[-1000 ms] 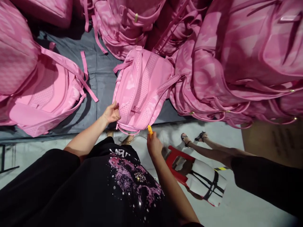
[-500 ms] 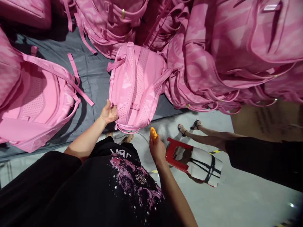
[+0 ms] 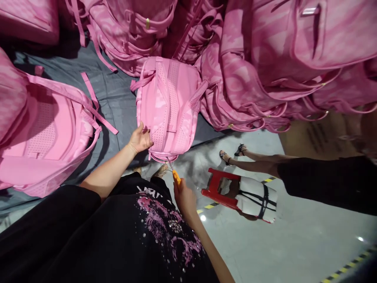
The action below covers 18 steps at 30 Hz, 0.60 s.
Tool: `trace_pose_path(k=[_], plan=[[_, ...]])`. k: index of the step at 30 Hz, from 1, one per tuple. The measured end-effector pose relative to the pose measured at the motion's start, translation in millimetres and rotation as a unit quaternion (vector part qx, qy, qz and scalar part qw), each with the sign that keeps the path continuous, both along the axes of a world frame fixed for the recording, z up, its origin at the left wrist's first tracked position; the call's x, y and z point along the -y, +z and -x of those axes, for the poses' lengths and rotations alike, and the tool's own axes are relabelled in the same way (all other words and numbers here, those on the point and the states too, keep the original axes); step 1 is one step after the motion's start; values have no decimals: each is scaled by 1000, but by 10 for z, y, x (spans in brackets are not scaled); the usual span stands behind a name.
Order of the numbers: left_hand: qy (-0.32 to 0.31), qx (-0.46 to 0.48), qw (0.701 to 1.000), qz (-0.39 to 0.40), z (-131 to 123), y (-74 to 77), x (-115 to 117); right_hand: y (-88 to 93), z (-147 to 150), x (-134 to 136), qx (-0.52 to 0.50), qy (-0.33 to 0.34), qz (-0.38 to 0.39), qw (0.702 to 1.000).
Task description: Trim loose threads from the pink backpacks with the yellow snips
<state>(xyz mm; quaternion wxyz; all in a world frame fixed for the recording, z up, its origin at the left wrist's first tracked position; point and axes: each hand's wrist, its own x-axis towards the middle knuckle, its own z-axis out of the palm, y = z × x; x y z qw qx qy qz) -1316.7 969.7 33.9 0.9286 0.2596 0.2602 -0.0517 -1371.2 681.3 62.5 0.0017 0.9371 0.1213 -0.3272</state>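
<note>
A pink camouflage backpack (image 3: 179, 94) lies in front of me at the edge of the grey-covered surface, its shoulder straps and perforated back panel facing up. My left hand (image 3: 140, 139) rests against its lower left side, palm partly up, thumb raised and fingers apart, not gripping. In my right hand (image 3: 184, 196) is an orange-handled tool (image 3: 176, 177) with a thin metal tip; its exact kind is too small to make out. The tip points at the backpack's near end, close to the zipper edge there. My right fingers are wrapped round the handle.
More pink backpacks are piled behind and to the right (image 3: 250, 67), and another lies at the left (image 3: 67, 133). Grey cloth (image 3: 114, 94) covers the surface. On the floor stands a red stool with a white pad (image 3: 224, 190). A person's legs (image 3: 259, 161) are at the right, near a cardboard box (image 3: 309, 131).
My right hand and the orange-handled tool have moved left, from the backpack's lower right corner to the middle of its near end. My left hand stays at its left side.
</note>
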Motion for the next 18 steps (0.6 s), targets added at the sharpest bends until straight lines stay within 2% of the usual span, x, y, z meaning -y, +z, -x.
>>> trace_pose_path(k=[2,3,4,5,7,8,9,10,11,12,13,14,16,18], plan=[[-19,-37,982,-182,102,77,72,9,0,-4,0,-8,0,1000],[-16,-56,949,-311,163,113,145,17,15,5,-2,-11,-3,1000],[-11,-63,890,-451,221,137,243,23,35,18,-1,-13,-5,1000],[-14,-47,810,-585,264,143,362,27,58,35,2,-16,-6,1000],[-76,42,620,-780,276,84,636,21,95,75,8,-25,-5,1000],[-135,91,531,-832,235,22,766,8,104,99,10,-28,-7,1000],[-199,124,456,-858,166,-52,876,-10,104,123,11,-30,-9,999],[-250,138,401,-871,80,-126,957,-34,95,150,11,-32,-12,999],[-281,135,364,-877,-13,-188,1005,-62,79,180,15,-34,-18,999],[-294,121,347,-882,-99,-226,1023,-93,59,217,20,-33,-27,999],[-294,104,347,-885,-170,-234,1015,-126,38,262,28,-32,-39,998],[-283,88,363,-883,-219,-207,991,-160,20,319,39,-28,-57,997],[-240,60,434,-867,-258,-52,931,-227,0,468,76,-11,-123,989],[-155,17,545,-824,-250,196,897,-288,-1,644,143,5,-226,964]])
